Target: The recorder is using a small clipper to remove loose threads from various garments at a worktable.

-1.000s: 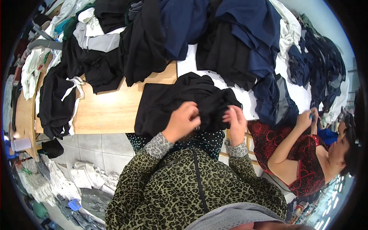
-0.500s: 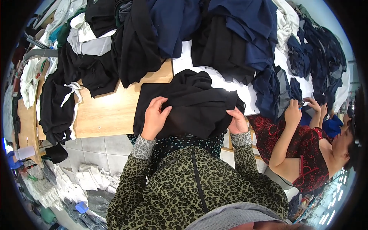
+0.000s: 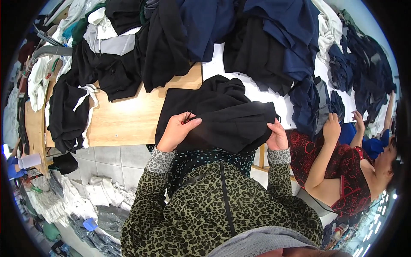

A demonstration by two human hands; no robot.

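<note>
A black garment [image 3: 222, 124] lies bunched over the near table edge and hangs toward my lap. My left hand [image 3: 176, 132] pinches a fold at its left part, thumb on top. From that hand's curled fingers stick out the dark pointed tips and a reddish bit of a small tool [image 3: 187, 117], which looks like thread snips, mostly hidden. At the garment's right end, my right hand [image 3: 277, 135] grips the edge between thumb and fingers. The cloth is drawn into long creases between both hands.
Piles of black trousers-like cloth [image 3: 165, 47] and navy garments [image 3: 295, 34] cover the far side of the wooden table [image 3: 128, 115]. A black garment with white ties [image 3: 68, 111] lies left. Close on my right sits a co-worker [image 3: 334, 171]. White bundles [image 3: 102, 192] lie on the floor.
My left hand has closed on the cloth, and the pointed tool tips now show there. The garment's right end is pulled flatter. The whole view has shifted slightly.
</note>
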